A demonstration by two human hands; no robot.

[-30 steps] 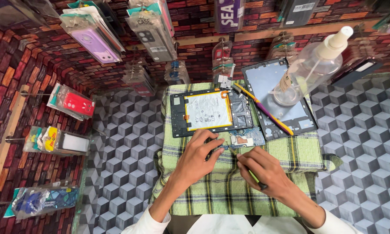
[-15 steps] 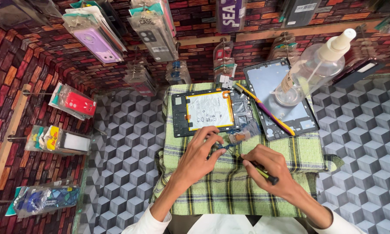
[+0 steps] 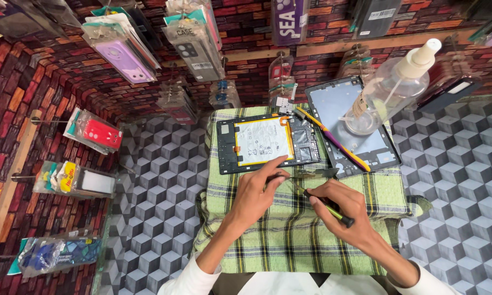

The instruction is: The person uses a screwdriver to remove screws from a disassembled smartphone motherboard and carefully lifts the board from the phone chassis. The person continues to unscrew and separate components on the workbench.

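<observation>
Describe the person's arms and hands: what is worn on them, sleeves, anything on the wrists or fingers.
Both forearms are bare. White sleeves are pushed up near the elbows, showing at the bottom edge of the view. The left hand and right hand wear no gloves. No watch, band or ring shows on either wrist or on the fingers that can be seen; some fingers are hidden, so rings there cannot be ruled out.

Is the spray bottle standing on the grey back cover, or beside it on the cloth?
Touching. The head view shows the clear spray bottle with its base resting on the grey back cover, inside its frame and not on the checked cloth.
</observation>
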